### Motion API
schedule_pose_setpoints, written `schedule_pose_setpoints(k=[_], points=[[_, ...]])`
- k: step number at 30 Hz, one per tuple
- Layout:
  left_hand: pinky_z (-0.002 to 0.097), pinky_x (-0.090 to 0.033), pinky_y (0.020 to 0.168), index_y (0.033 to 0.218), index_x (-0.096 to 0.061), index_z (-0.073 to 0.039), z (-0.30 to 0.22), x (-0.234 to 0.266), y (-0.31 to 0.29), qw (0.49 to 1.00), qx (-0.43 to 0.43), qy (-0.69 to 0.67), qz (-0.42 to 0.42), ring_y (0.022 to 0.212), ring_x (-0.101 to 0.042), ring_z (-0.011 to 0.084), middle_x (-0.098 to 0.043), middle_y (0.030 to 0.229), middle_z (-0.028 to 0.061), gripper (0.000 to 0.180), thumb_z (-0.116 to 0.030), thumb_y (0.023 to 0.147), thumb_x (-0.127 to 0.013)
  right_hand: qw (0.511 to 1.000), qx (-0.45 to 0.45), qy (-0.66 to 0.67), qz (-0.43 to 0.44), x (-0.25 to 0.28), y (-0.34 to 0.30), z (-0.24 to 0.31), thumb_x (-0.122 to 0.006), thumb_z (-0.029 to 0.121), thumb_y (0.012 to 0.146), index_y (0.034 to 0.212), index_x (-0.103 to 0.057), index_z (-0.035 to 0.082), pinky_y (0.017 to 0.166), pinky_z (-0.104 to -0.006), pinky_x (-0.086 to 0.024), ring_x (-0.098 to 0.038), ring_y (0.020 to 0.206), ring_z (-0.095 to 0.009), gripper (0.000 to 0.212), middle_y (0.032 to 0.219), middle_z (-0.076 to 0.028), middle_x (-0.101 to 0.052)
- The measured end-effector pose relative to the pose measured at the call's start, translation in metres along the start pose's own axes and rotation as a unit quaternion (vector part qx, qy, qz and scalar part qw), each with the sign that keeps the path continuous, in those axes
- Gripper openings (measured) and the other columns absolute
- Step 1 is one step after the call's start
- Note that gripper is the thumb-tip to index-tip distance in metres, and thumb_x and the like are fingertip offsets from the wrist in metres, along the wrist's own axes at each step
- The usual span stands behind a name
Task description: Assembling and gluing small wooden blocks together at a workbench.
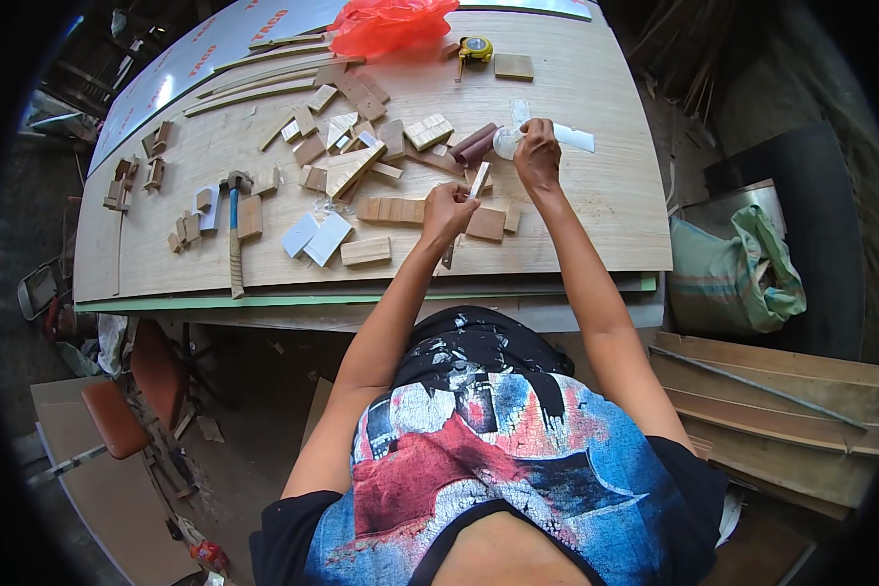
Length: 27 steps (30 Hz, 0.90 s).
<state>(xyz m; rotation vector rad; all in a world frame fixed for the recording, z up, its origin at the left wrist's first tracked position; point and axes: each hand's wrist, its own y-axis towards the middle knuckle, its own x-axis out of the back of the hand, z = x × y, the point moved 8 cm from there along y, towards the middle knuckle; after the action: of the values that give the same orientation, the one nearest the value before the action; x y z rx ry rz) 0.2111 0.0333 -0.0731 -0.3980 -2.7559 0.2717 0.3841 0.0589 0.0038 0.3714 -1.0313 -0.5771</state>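
My left hand [448, 210] is closed around a narrow pale strip [480, 180], whose upper end sticks out past the fingers. A thin metal-looking end [447, 257] shows below that hand; whether it is part of the same piece I cannot tell. Farther right, my right hand [537, 154] has its fingers closed at a whitish, translucent rounded container [507, 143]. A flat white piece [574, 138] lies just right of those fingers. Two dark reddish-brown rolls [475, 144] lie left of the container. Near my left hand are a row of wood blocks [393, 210] and a brown block [485, 225].
Loose wood blocks [347, 166] and long thin strips [264, 88] cover the table's [596, 215] middle and back left. A hammer [234, 234] lies at left, white cards [318, 237] nearer the middle. A yellow tape measure [475, 49] and red plastic bag [391, 26] are at the back; a sack [728, 278] stands right.
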Motion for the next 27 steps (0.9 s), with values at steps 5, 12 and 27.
schedule_pose_setpoints(k=[5, 12, 27], points=[[0.0216, -0.041, 0.055, 0.084, -0.059, 0.004, 0.006, 0.006, 0.002, 1.000, -0.001, -0.003, -0.016, 0.060, -0.051, 0.0078, -0.059, 0.069, 0.0045, 0.019, -0.009, 0.070, -0.064, 0.998, 0.065, 0.024, 0.006, -0.002, 0.002, 0.013, -0.044, -0.003, 0.070, 0.085, -0.052, -0.001, 0.063, -0.0392, -0.045, -0.054, 0.073, -0.033, 0.017, 0.085, -0.018, -0.054], [0.0220, -0.043, 0.059, 0.086, -0.058, 0.005, 0.016, 0.023, -0.002, 0.992, 0.020, -0.117, -0.031, 0.063, -0.054, 0.0096, -0.059, 0.072, 0.0058, 0.021, -0.007, 0.070, -0.063, 0.993, 0.059, -0.050, -0.092, 0.014, -0.008, 0.034, -0.048, 0.002, 0.068, 0.091, -0.056, 0.004, 0.080, -0.0364, -0.031, -0.050, 0.093, -0.023, 0.025, 0.098, -0.010, -0.052], [0.0248, -0.036, 0.063, 0.084, -0.060, -0.006, 0.033, 0.104, -0.011, 0.955, 0.063, -0.289, -0.013, 0.072, -0.052, 0.0092, -0.060, 0.079, 0.0011, 0.017, -0.011, 0.069, -0.064, 0.842, -0.170, 0.425, 0.284, -0.080, -0.095, 0.093, -0.067, 0.011, 0.069, 0.107, -0.047, -0.005, 0.069, -0.0262, -0.049, -0.059, 0.078, -0.018, 0.047, 0.087, -0.014, -0.059]])
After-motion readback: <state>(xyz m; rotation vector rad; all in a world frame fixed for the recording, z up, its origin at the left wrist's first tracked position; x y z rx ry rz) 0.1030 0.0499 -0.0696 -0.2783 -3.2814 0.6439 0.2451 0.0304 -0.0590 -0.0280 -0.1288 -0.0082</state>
